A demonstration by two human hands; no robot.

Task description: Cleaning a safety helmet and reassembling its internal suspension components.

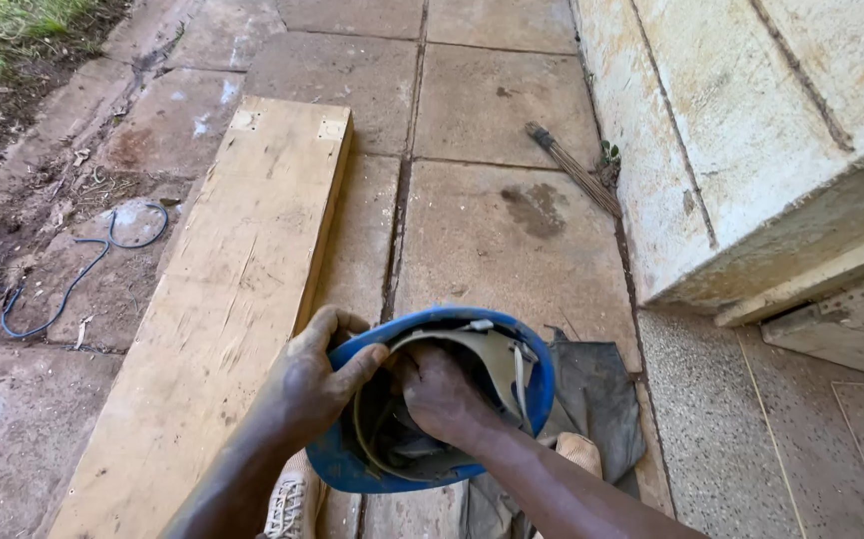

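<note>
A blue hard hat (532,374) is held upside down in front of me, its inside facing up with a pale, worn headband and straps (497,359). My left hand (312,384) grips the hat's left rim, thumb over the edge. My right hand (437,394) reaches inside the shell, its fingers closed on the liner near the left rim. The bottom of the hat's inside is dark and partly hidden by my right hand.
A long, thick wooden plank (237,289) lies on the stone paving to the left. A blue wire (72,284) curls on the dirt further left. A dark cloth (596,394) lies under the hat. A pale wall (751,140) and a step (831,274) stand at right; my shoe (290,504) shows below.
</note>
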